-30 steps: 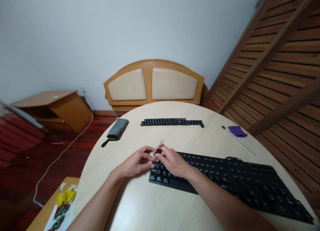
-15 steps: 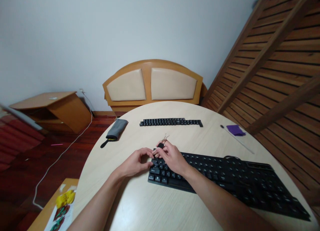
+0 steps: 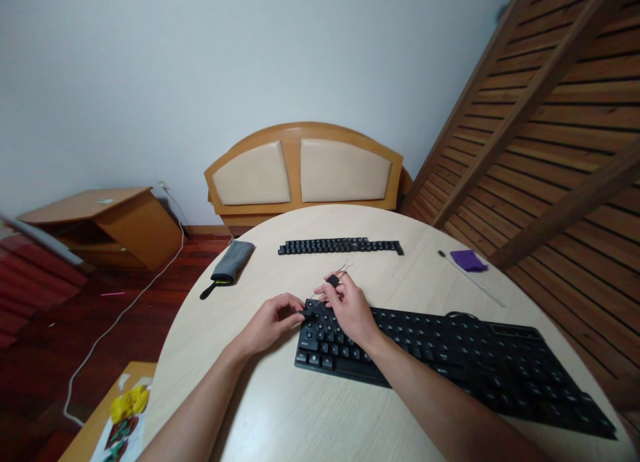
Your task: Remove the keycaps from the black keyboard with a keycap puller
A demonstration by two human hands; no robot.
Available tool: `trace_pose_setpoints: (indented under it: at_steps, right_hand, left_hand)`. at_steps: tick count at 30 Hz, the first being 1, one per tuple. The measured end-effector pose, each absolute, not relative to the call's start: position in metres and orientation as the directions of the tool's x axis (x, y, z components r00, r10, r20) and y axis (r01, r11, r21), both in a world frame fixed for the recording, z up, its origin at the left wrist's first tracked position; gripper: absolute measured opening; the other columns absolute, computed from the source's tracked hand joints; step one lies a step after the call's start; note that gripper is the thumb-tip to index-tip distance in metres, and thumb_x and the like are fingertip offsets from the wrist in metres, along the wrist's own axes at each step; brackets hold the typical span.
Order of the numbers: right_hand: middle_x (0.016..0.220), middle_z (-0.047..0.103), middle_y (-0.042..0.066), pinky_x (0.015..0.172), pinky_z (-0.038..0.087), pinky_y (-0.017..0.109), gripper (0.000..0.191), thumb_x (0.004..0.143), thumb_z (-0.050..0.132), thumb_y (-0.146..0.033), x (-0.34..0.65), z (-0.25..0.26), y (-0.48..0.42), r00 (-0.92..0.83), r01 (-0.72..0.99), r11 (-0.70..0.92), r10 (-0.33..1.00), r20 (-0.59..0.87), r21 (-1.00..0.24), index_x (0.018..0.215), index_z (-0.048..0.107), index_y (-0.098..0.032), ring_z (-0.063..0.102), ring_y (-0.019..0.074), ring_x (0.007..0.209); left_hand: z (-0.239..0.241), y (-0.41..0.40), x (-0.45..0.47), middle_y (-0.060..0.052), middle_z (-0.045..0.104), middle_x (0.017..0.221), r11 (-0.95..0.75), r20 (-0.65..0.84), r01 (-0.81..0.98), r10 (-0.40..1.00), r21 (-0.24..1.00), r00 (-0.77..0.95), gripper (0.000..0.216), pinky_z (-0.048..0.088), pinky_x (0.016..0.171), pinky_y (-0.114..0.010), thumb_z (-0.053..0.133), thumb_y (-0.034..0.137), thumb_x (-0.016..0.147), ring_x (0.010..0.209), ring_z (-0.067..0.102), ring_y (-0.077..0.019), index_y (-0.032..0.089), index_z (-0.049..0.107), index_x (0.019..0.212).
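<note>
Two hands over a keyboard's left end, one with a keycap, one with a puller.
The left hand [image 3: 277,323] pinches a black keycap [image 3: 307,314] at the corner of the keyboard [image 3: 425,339]; the right hand [image 3: 349,310] has its fingers closed on the wire puller [image 3: 333,281]. On the table [image 3: 260,409], the grey pouch [image 3: 234,261] shows yellow at its mouth, lining or contents unclear. The cabinet [image 3: 140,229] has a dark opening, its inside hard to read. The right forearm hides some keys; the puller's lower wires blur among the fingers.
</note>
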State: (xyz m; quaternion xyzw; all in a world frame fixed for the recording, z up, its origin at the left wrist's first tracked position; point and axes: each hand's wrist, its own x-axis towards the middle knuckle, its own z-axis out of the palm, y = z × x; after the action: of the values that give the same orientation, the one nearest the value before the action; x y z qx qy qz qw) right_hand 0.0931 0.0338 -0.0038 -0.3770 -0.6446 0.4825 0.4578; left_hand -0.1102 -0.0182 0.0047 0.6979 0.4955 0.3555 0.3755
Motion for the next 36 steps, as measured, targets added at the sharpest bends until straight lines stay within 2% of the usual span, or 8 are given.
trace_pose_setpoints:
  at_steps: [3, 6, 11, 17, 23, 29, 36]
  right_hand:
    - [0.093, 0.075, 0.009, 0.068, 0.058, 0.031, 0.021, 0.095, 0.051, -0.041, 0.093, -0.004, 0.035, -0.28, 0.06, 0.26, 0.931, 0.233, -0.964, 0.104, 0.051, -0.021, 0.072, 0.0181, 0.074]
    - [0.091, 0.076, 0.009, 0.068, 0.057, 0.031, 0.019, 0.095, 0.051, -0.039, 0.093, -0.003, 0.035, -0.291, 0.077, 0.276, 0.925, 0.243, -0.958, 0.101, 0.051, -0.021, 0.072, 0.0181, 0.073]
    - [0.089, 0.076, 0.008, 0.07, 0.056, 0.031, 0.016, 0.095, 0.05, -0.037, 0.093, -0.004, 0.035, -0.29, 0.086, 0.298, 0.92, 0.262, -0.951, 0.099, 0.051, -0.021, 0.071, 0.0172, 0.071]
    - [0.089, 0.076, 0.006, 0.071, 0.055, 0.029, 0.015, 0.095, 0.05, -0.036, 0.092, -0.006, 0.036, -0.297, 0.094, 0.315, 0.914, 0.275, -0.944, 0.098, 0.052, -0.022, 0.072, 0.0164, 0.071]
    - [0.087, 0.076, 0.005, 0.072, 0.054, 0.029, 0.014, 0.095, 0.05, -0.036, 0.091, -0.007, 0.036, -0.3, 0.102, 0.316, 0.914, 0.273, -0.943, 0.098, 0.052, -0.022, 0.072, 0.0167, 0.071]
    - [0.086, 0.075, 0.005, 0.071, 0.055, 0.03, 0.013, 0.095, 0.05, -0.035, 0.091, -0.006, 0.036, -0.304, 0.105, 0.316, 0.913, 0.272, -0.943, 0.098, 0.052, -0.022, 0.071, 0.0166, 0.071]
    - [0.086, 0.075, 0.004, 0.072, 0.055, 0.03, 0.012, 0.095, 0.05, -0.034, 0.091, -0.005, 0.035, -0.318, 0.119, 0.325, 0.908, 0.274, -0.938, 0.098, 0.052, -0.022, 0.071, 0.0172, 0.072]
  left_hand:
    - [-0.003, -0.012, -0.117, -0.009, 0.072, 0.093, -0.153, 0.134, 0.485, 0.988, 0.861, 0.074, 0.024, 0.051, 0.078, -0.033, 0.061, 0.038, 0.09, 0.085, 0.066, -0.0206, 0.015, 0.066, 0.098]
    - [-0.009, -0.006, -0.127, -0.009, 0.073, 0.097, -0.155, 0.22, 0.605, 0.975, 0.781, -0.034, 0.027, 0.051, 0.079, -0.033, 0.06, 0.04, 0.09, 0.087, 0.066, -0.0218, 0.017, 0.068, 0.101]
    - [-0.015, 0.0, -0.139, -0.008, 0.075, 0.099, -0.134, 0.304, 0.801, 0.951, 0.583, -0.063, 0.03, 0.049, 0.087, -0.038, 0.053, 0.041, 0.093, 0.094, 0.065, -0.0258, 0.02, 0.073, 0.097]
    - [-0.02, 0.004, -0.142, -0.009, 0.073, 0.104, -0.098, 0.326, 0.884, 0.943, 0.457, -0.064, 0.03, 0.048, 0.09, -0.04, 0.055, 0.042, 0.092, 0.098, 0.064, -0.0272, 0.02, 0.073, 0.102]
    - [-0.019, 0.005, -0.127, -0.008, 0.072, 0.104, -0.042, 0.328, 0.913, 0.939, 0.405, -0.102, 0.03, 0.048, 0.089, -0.037, 0.062, 0.045, 0.088, 0.099, 0.063, -0.0271, 0.021, 0.072, 0.104]
    - [-0.017, 0.023, -0.131, -0.006, 0.073, 0.104, -0.002, 0.284, 0.926, 0.952, 0.377, -0.114, 0.018, 0.048, 0.079, -0.03, 0.065, 0.032, 0.086, 0.096, 0.066, -0.024, 0.024, 0.074, 0.099]
    - [-0.015, 0.071, -0.163, -0.005, 0.073, 0.105, 0.017, 0.327, 0.921, 0.932, 0.389, -0.155, 0.019, 0.05, 0.074, -0.028, 0.067, 0.025, 0.084, 0.083, 0.068, -0.0206, 0.023, 0.076, 0.1]
